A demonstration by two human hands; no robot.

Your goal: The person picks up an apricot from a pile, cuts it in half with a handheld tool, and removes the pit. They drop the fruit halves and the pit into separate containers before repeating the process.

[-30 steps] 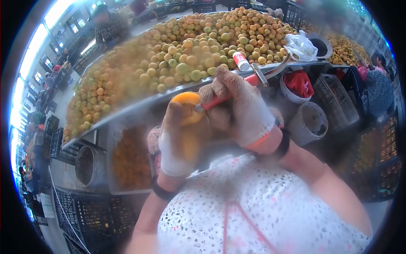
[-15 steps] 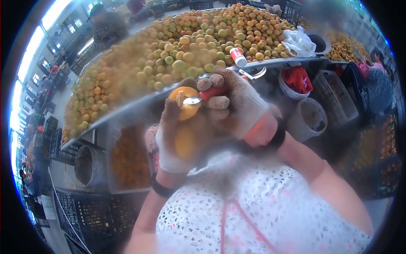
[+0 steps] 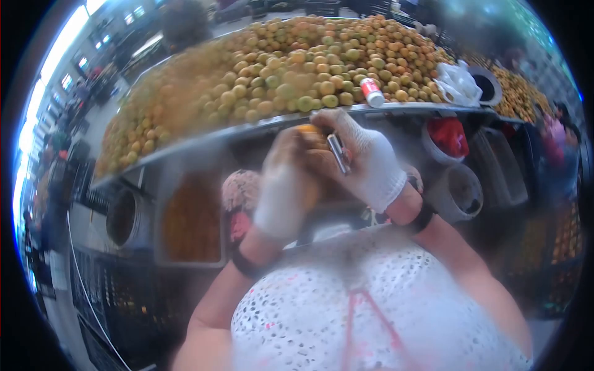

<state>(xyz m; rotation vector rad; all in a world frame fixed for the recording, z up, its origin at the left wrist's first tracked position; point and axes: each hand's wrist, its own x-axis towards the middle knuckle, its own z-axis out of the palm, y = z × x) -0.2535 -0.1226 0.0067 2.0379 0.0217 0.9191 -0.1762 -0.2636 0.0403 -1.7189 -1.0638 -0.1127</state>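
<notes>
Both hands wear white knit gloves with brownish fingers and meet in front of my chest. My left hand (image 3: 286, 179), smeared by motion, is closed around an orange-yellow apricot (image 3: 307, 128), mostly hidden by the fingers. My right hand (image 3: 362, 154) presses against the same fruit and is closed on a small red-handled metal tool (image 3: 338, 153). Its shiny metal part slants across the fingers. The handle is mostly covered by the glove.
Past my hands, a metal-edged table holds a heap of apricots (image 3: 272, 68). A red-and-white bottle (image 3: 372, 92) and a plastic bag (image 3: 458, 83) lie near its edge. Below stand a crate of orange pieces (image 3: 193, 219), a grey bucket (image 3: 127, 217) and a white bucket (image 3: 456, 191).
The opened apricot half and the tool's spoon-like tip showed before; now my hands have come together, covering most of the fruit. The tool's metal part has turned downward. The view has shifted.
</notes>
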